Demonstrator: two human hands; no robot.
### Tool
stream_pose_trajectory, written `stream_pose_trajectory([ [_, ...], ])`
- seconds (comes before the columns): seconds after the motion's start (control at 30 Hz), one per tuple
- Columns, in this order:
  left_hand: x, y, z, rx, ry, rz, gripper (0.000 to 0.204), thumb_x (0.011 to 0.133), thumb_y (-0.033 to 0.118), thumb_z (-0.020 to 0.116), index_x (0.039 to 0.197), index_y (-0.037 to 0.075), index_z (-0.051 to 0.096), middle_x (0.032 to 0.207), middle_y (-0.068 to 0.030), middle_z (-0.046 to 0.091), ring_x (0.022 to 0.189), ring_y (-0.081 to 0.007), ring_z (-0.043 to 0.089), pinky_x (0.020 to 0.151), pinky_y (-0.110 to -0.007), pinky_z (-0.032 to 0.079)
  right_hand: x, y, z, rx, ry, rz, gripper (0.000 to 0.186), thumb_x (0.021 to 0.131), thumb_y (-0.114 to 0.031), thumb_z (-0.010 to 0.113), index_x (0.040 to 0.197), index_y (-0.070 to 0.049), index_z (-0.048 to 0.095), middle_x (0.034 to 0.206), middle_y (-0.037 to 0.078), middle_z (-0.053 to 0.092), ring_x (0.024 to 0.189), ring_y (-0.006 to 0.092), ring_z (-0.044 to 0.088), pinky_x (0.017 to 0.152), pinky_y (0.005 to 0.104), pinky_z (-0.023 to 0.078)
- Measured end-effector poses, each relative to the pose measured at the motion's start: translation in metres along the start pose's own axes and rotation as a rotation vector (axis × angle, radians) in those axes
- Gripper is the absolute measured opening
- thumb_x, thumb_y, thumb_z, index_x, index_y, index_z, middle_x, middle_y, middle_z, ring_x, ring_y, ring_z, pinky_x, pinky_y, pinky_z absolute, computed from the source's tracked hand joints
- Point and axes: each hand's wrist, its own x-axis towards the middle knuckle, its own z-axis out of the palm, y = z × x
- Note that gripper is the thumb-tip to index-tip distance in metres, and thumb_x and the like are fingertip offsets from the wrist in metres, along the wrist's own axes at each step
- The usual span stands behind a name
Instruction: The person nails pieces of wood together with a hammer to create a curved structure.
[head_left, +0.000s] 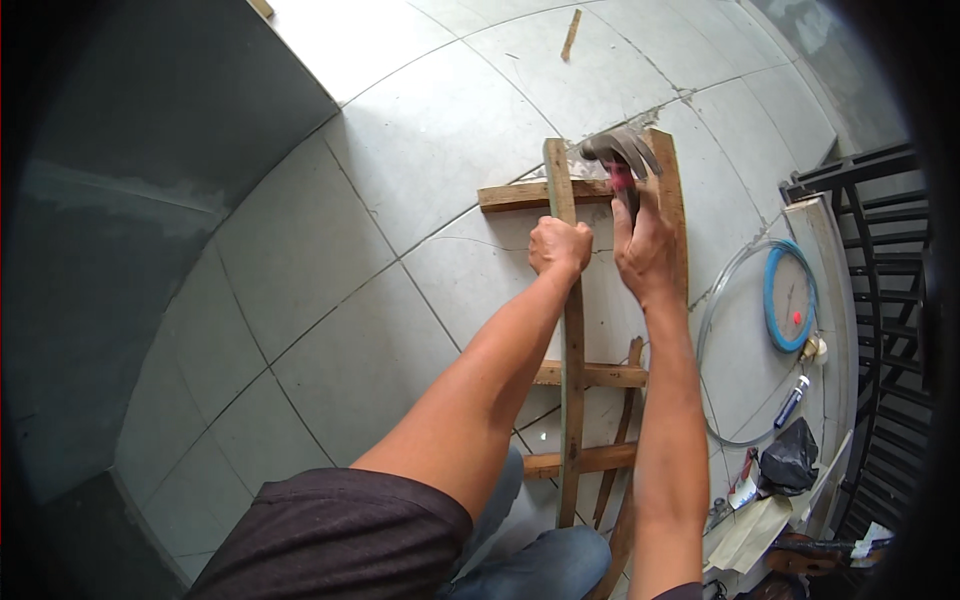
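My left hand is closed around a long upright wooden strip, just below where it crosses a short crosspiece. In my right hand is a claw hammer with a grey metal head and a red and dark handle. The hammer's head is over the crosspiece, between the strip and a wider plank on the right. Lower down, two more crosspieces, an upper one and a lower one, meet the long strip. My right hand hides part of the wood behind it.
Light floor tiles surround the wooden frame. A loose wood piece lies beyond it. On the right are a blue ring, a clear hose, a blue and white tube, a black plastic bag and black metal bars. A dark wall stands left.
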Motion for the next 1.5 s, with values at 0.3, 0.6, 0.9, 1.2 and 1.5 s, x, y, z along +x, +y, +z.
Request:
stream_pose_trajectory([
  [0.3, -0.002, 0.000, 0.003, -0.021, -0.045, 0.036, 0.044, 0.083, 0.040, 0.068, 0.100, -0.001, 0.072, 0.107, -0.0227, 0.071, 0.104, -0.0367, 0.068, 0.089, -0.043, 0.055, 0.016, 0.052, 0.050, -0.263, -0.195, -0.038, 0.026, 0.098, -0.025, 0.055, 0.115, -0.009, 0.045, 0.087, 0.027, 0.067, 0.073, 0.0500, 0.064, 0.061, 0.0575, 0.052],
  [0.6, 0.001, 0.000, -0.001, -0.008, -0.014, 0.043, 0.048, 0.082, 0.038, 0.070, 0.110, -0.001, 0.065, 0.111, -0.0215, 0.070, 0.105, -0.0366, 0.068, 0.091, -0.043, 0.054, 0.023, 0.008, 0.035, -0.071, 0.216, -0.313, 0.021, 0.100, -0.025, 0.054, 0.109, -0.007, 0.049, 0.080, 0.023, 0.067, 0.072, 0.0441, 0.066, 0.056, 0.0514, 0.052],
  [0.9, 0.006, -0.010, -0.004, -0.003, 0.006, 0.051, 0.050, 0.081, 0.039, 0.071, 0.108, -0.003, 0.065, 0.109, -0.0225, 0.070, 0.105, -0.0357, 0.068, 0.090, -0.042, 0.054, 0.030, -0.002, 0.047, -0.171, 0.103, -0.236, 0.025, 0.099, -0.026, 0.056, 0.116, -0.010, 0.046, 0.072, 0.025, 0.066, 0.065, 0.0426, 0.067, 0.051, 0.0498, 0.053],
  [1.2, 0.004, -0.009, -0.003, -0.031, 0.031, 0.062, 0.041, 0.081, 0.035, 0.067, 0.099, -0.002, 0.072, 0.106, -0.0248, 0.070, 0.101, -0.0384, 0.069, 0.088, -0.044, 0.054, 0.039, 0.022, 0.051, -0.071, 0.068, -0.102, 0.029, 0.099, -0.036, 0.052, 0.110, -0.010, 0.045, 0.074, 0.029, 0.065, 0.076, 0.0522, 0.063, 0.064, 0.0624, 0.049],
  [1.5, 0.001, -0.007, -0.009, -0.009, -0.060, 0.036, 0.043, 0.082, 0.037, 0.069, 0.103, -0.001, 0.070, 0.107, -0.0218, 0.071, 0.102, -0.0356, 0.069, 0.090, -0.042, 0.055, 0.041, 0.012, 0.052, -0.142, 0.052, -0.177, 0.022, 0.100, -0.027, 0.054, 0.111, -0.009, 0.047, 0.069, 0.028, 0.062, 0.067, 0.0514, 0.062, 0.055, 0.0593, 0.046],
])
